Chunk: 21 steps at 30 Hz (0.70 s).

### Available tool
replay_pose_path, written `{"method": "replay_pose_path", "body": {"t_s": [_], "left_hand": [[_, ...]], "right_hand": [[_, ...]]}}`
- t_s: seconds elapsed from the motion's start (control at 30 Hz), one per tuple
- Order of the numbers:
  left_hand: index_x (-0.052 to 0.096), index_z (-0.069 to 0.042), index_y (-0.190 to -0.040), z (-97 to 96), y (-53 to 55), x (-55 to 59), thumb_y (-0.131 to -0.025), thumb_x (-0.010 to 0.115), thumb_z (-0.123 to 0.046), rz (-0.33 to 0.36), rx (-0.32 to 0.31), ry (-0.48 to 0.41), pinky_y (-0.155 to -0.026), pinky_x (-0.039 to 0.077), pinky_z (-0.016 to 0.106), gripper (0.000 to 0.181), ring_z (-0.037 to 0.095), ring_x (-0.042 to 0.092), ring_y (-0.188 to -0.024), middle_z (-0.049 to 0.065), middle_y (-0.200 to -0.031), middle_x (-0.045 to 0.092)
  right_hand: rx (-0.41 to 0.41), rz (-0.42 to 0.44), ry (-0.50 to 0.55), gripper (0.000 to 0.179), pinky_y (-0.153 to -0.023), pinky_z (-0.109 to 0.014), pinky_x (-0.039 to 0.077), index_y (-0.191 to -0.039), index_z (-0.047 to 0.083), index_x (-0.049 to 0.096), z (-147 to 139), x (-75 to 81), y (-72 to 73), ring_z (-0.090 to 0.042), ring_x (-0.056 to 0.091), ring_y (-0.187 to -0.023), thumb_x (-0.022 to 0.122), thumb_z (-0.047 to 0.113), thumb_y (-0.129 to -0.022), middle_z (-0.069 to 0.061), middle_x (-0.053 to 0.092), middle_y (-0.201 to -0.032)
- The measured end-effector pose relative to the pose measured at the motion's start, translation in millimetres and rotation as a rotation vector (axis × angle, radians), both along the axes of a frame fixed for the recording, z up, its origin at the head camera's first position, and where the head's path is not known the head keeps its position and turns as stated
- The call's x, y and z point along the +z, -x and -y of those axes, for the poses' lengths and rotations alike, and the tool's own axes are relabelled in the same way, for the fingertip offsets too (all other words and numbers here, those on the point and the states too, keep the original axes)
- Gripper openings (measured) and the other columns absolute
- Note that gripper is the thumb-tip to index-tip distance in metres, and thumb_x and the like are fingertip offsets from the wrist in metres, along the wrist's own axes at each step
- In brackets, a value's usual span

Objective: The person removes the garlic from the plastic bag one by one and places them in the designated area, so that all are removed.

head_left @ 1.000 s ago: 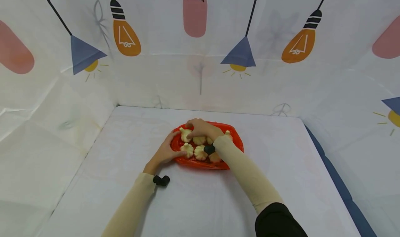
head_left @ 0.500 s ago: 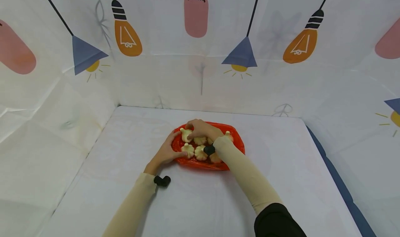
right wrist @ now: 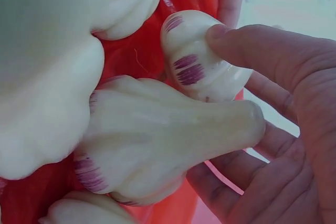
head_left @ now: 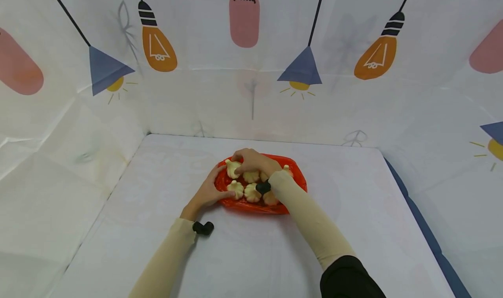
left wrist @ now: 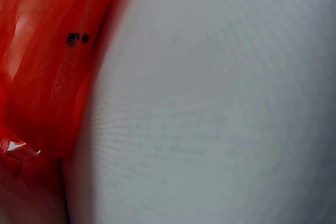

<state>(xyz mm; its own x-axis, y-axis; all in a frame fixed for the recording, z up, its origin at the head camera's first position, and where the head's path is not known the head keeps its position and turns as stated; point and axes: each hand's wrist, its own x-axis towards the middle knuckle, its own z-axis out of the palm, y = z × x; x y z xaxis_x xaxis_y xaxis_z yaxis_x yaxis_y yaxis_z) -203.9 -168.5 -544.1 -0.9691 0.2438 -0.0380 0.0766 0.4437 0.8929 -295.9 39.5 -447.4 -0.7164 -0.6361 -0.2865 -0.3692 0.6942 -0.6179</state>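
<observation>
You have your right hand (head_left: 253, 162) over the back left part of the red plastic bag (head_left: 300, 176), its fingers curled so that they and the thumb pinch one garlic bulb (right wrist: 184, 45) at that end. The bulb sits low among the others inside the bag, which lies spread on the white surface (head_left: 243, 254). Your left hand (head_left: 206, 191) spans the bag's left end with fingers and thumb well apart; how firmly it presses the plastic you cannot tell from here.

The likeliest slip is at that pinch: the bulb's skin looks smooth and rounded, so if your thumb bears down off its middle, the bulb could squirt out or roll. Mind the neighbouring bulb (right wrist: 136, 135) too. Its thick neck points into your palm, in front of your fingers, and whether it touches them is unclear. Close your grip carelessly or twist your wrist, and you could catch that neck and shove the whole bulb out of place.

The bag is thin and creased. If your left hand pushes inward, the edge could fold over the bulbs; if it pulls, the bag could slide. Your left thumb also reaches close to the front bulb (head_left: 235, 188), so a small shift there might nudge it.
</observation>
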Motion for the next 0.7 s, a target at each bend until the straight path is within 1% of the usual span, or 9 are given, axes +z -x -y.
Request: {"method": "replay_pose_path", "body": {"t_s": [0.1, 0.2, 0.3, 0.37, 0.47, 0.53, 0.63, 0.7], "left_hand": [[0.029, -0.021, -0.162, -0.1, -0.9, 0.8, -0.078, 0.090, -0.040, -0.002, 0.001, -0.008, -0.125, 0.021, 0.061, 0.106, 0.039, 0.013, -0.159, 0.013, -0.174, 0.007], [0.029, -0.022, -0.162, 0.1, -1.6, 1.6, -0.077, 0.091, -0.040, 0.003, 0.008, -0.025, -0.125, 0.023, 0.061, 0.106, 0.038, 0.017, -0.158, 0.011, -0.174, 0.008], [0.029, -0.022, -0.161, -0.3, -1.4, 1.7, -0.076, 0.092, -0.038, 0.006, 0.014, -0.052, -0.124, 0.027, 0.059, 0.107, 0.037, 0.021, -0.157, 0.009, -0.174, 0.011], [0.030, -0.021, -0.161, -0.5, -1.1, 1.5, -0.076, 0.092, -0.037, 0.004, 0.016, -0.063, -0.123, 0.028, 0.059, 0.107, 0.037, 0.023, -0.156, 0.009, -0.173, 0.012], [0.030, -0.019, -0.161, -1.3, -0.7, 1.5, -0.076, 0.092, -0.036, -0.004, 0.009, -0.067, -0.124, 0.027, 0.059, 0.106, 0.038, 0.022, -0.157, 0.011, -0.173, 0.011], [0.030, -0.019, -0.161, -1.4, -1.1, 1.3, -0.076, 0.092, -0.038, -0.005, 0.011, -0.059, -0.125, 0.024, 0.060, 0.107, 0.037, 0.017, -0.158, 0.010, -0.174, 0.008], [0.029, -0.023, -0.162, -0.8, -1.7, 0.7, -0.076, 0.092, -0.039, -0.018, 0.015, -0.057, -0.126, 0.020, 0.061, 0.108, 0.034, 0.010, -0.160, 0.002, -0.175, 0.001], [0.029, -0.027, -0.163, -0.6, -2.3, -0.1, -0.075, 0.092, -0.040, -0.031, 0.017, -0.055, -0.126, 0.020, 0.060, 0.109, 0.030, 0.007, -0.161, -0.008, -0.174, -0.003]], "right_hand": [[-0.004, 0.003, 0.021, 0.044, -0.112, -0.046, 0.046, -0.133, 0.014, 0.065, -2, 1.4, -0.7, -0.023, 0.055, -0.127, 0.076, 0.020, -0.091, -0.003, 0.064, -0.138], [-0.031, -0.002, 0.053, 0.045, -0.112, -0.046, 0.047, -0.135, 0.015, 0.065, -6, 2.7, -0.6, -0.023, 0.056, -0.129, 0.076, 0.023, -0.091, -0.003, 0.064, -0.138], [-0.067, 0.002, 0.124, 0.047, -0.109, -0.046, 0.050, -0.135, 0.015, 0.064, -11, 4.5, 0.4, -0.026, 0.059, -0.128, 0.077, 0.025, -0.091, -0.004, 0.065, -0.138], [-0.083, 0.012, 0.179, 0.048, -0.106, -0.045, 0.053, -0.136, 0.014, 0.064, -15, 5.6, 1.5, -0.027, 0.062, -0.126, 0.077, 0.025, -0.091, -0.006, 0.065, -0.138], [-0.103, 0.039, 0.247, 0.050, -0.101, -0.043, 0.056, -0.137, 0.014, 0.064, -20, 6.3, 2.6, -0.029, 0.064, -0.124, 0.078, 0.026, -0.090, -0.007, 0.063, -0.140], [-0.107, 0.041, 0.270, 0.051, -0.100, -0.041, 0.057, -0.138, 0.013, 0.062, -23, 6.2, 2.7, -0.030, 0.064, -0.125, 0.078, 0.027, -0.091, -0.008, 0.062, -0.141], [-0.120, 0.035, 0.300, 0.053, -0.100, -0.040, 0.057, -0.140, 0.013, 0.061, -28, 7.3, 0.8, -0.030, 0.063, -0.126, 0.077, 0.028, -0.092, -0.008, 0.061, -0.143], [-0.128, 0.022, 0.318, 0.054, -0.099, -0.040, 0.058, -0.141, 0.014, 0.061, -33, 9.2, -1.4, -0.030, 0.063, -0.125, 0.077, 0.029, -0.092, -0.007, 0.061, -0.144]]}}
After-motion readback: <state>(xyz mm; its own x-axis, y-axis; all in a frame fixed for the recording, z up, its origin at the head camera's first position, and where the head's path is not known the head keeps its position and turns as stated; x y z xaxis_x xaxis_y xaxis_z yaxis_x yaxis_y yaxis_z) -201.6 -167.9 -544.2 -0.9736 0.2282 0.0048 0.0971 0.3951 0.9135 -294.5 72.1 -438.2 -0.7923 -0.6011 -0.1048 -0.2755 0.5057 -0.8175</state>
